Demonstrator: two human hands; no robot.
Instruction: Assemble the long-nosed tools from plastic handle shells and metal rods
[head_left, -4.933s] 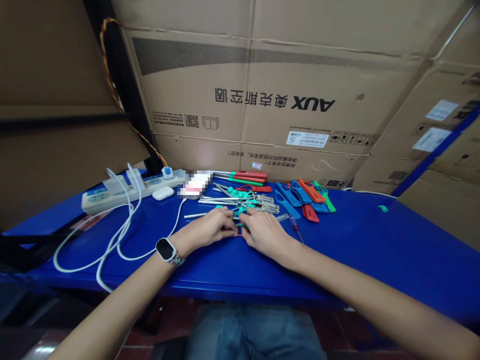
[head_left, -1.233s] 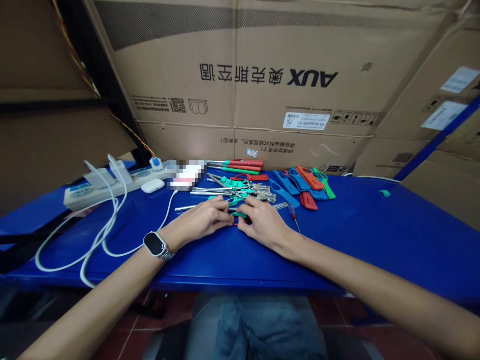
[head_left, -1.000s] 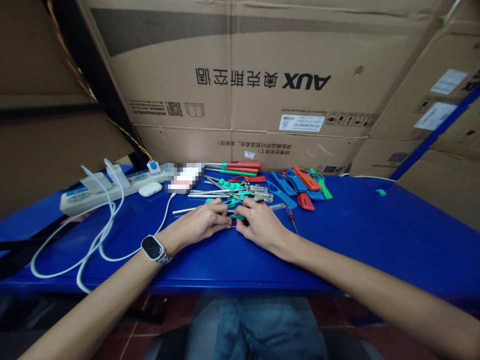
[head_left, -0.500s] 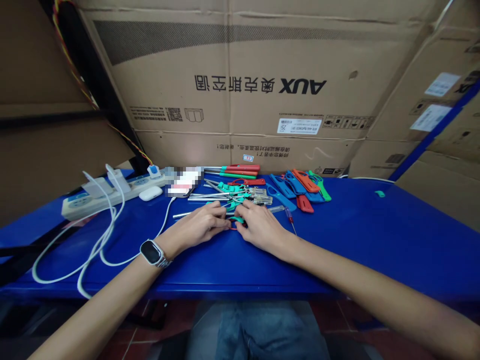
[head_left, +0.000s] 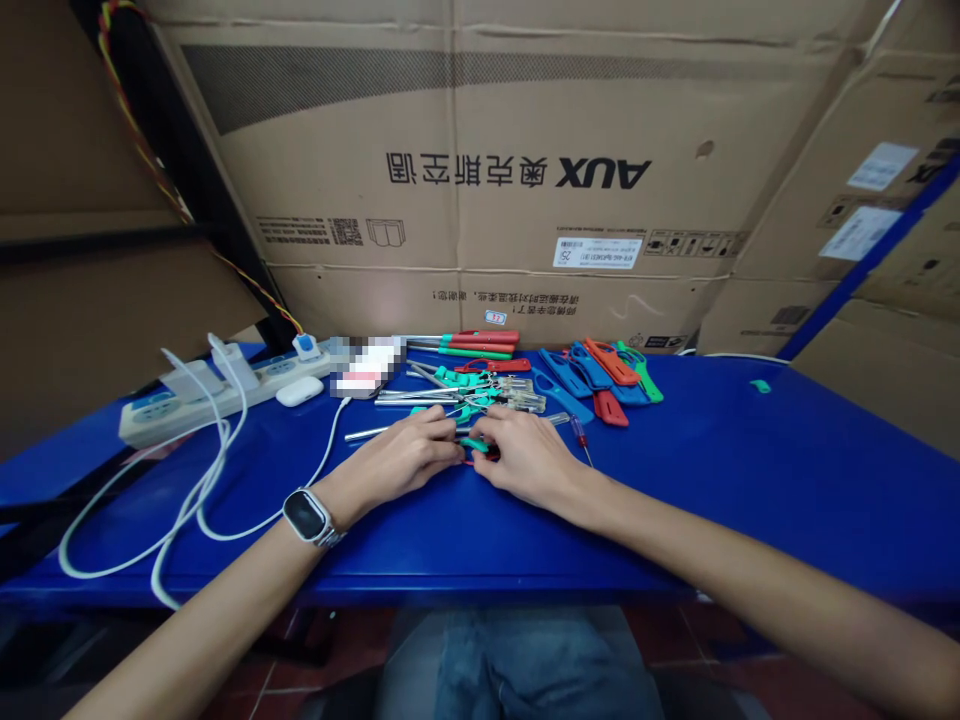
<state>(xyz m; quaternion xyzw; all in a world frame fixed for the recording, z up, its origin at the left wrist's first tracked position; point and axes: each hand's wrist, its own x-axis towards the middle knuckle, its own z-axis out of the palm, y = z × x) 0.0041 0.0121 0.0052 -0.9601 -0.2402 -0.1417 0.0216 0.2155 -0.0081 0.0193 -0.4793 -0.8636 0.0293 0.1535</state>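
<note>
My left hand (head_left: 416, 452), with a watch on its wrist, is closed with its fingertips pinched together. Facing it, my right hand (head_left: 529, 458) pinches a small green plastic piece (head_left: 474, 444) between thumb and fingers. Low between the two hands shows a thin red part (head_left: 469, 462), mostly covered by the fingers. What my left fingertips grip is hidden. Just beyond my hands lie several clear-handled screwdrivers (head_left: 525, 402) among green plastic pieces and metal rods. A small purple-handled screwdriver (head_left: 578, 432) lies right of my right hand.
Blue, orange, red and green flat plastic pieces (head_left: 615, 362) with loops are heaped at back right. Red and green handles with metal tubes (head_left: 480, 340) lie behind. A power strip (head_left: 225, 385), white cables (head_left: 217, 470) and earphone case (head_left: 299, 391) occupy the left. Cardboard (head_left: 517, 90) stands behind.
Both hands stay almost in place. The green piece at my right fingertips sits at a slightly different angle. The whole view has shifted a little.
</note>
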